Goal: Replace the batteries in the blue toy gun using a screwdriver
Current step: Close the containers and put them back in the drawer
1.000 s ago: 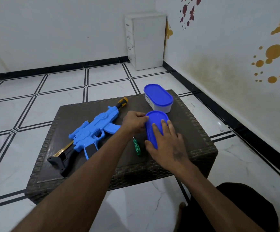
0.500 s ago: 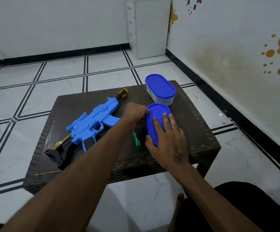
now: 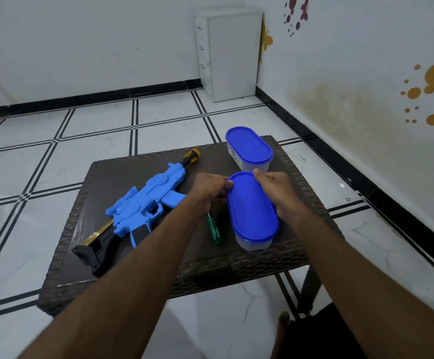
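The blue toy gun (image 3: 146,203), with a black stock and an orange muzzle tip, lies diagonally on the left half of the dark woven table (image 3: 296,257). A small green-handled screwdriver (image 3: 214,229) lies between the gun and a clear oval container with a blue lid (image 3: 252,211). My left hand (image 3: 210,187) pinches the lid's far left edge. My right hand (image 3: 275,189) grips the container's far right side, thumb at the lid's rim. What the container holds is hidden by its lid.
A second clear container with a blue lid (image 3: 248,147) stands at the table's back right corner, just beyond my hands. A white drawer unit (image 3: 230,55) sits in the room corner. White tiled floor surrounds the table; a wall runs close on the right.
My right hand has come off the top of the lid and moved to the container's far right side. My left hand stays at the lid's left edge.
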### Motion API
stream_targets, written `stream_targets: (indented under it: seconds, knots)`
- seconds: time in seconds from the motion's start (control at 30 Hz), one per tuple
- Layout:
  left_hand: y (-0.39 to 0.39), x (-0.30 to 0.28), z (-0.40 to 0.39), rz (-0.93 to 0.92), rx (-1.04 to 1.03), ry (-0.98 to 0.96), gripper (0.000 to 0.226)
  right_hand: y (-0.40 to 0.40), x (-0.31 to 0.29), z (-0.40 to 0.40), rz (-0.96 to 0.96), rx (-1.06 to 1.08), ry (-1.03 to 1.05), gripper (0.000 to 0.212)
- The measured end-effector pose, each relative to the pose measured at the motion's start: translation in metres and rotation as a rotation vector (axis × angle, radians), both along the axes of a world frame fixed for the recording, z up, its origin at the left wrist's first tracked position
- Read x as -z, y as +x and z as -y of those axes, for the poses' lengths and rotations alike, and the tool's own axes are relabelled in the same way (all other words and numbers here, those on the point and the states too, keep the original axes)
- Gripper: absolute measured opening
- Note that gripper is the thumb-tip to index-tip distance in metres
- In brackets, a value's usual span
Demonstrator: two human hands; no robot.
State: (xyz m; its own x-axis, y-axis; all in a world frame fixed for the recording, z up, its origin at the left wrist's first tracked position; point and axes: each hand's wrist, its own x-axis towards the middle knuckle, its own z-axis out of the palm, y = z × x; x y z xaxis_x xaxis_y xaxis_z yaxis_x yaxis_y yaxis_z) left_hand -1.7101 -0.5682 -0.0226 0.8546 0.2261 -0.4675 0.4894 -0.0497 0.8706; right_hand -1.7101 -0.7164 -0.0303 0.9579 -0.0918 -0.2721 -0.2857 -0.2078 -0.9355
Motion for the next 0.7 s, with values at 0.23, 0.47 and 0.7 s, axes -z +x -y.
stream_targets:
  seconds: [0.23, 0.47, 0.7]
  knots:
    - [-0.001, 0.001, 0.002, -0.047, -0.062, -0.097, 0.019, 0.015, 0.0, 0.003, -0.161, 0.105, 0.143, 0.019]
    - [-0.002, -0.002, 0.006, -0.034, -0.092, -0.118, 0.021, 0.017, -0.001, -0.004, -0.122, 0.152, 0.101, 0.014]
    - [-0.03, 0.011, 0.007, 0.078, -0.102, 0.028, 0.022, -0.01, -0.004, 0.009, -0.118, -0.025, -0.051, 0.043]
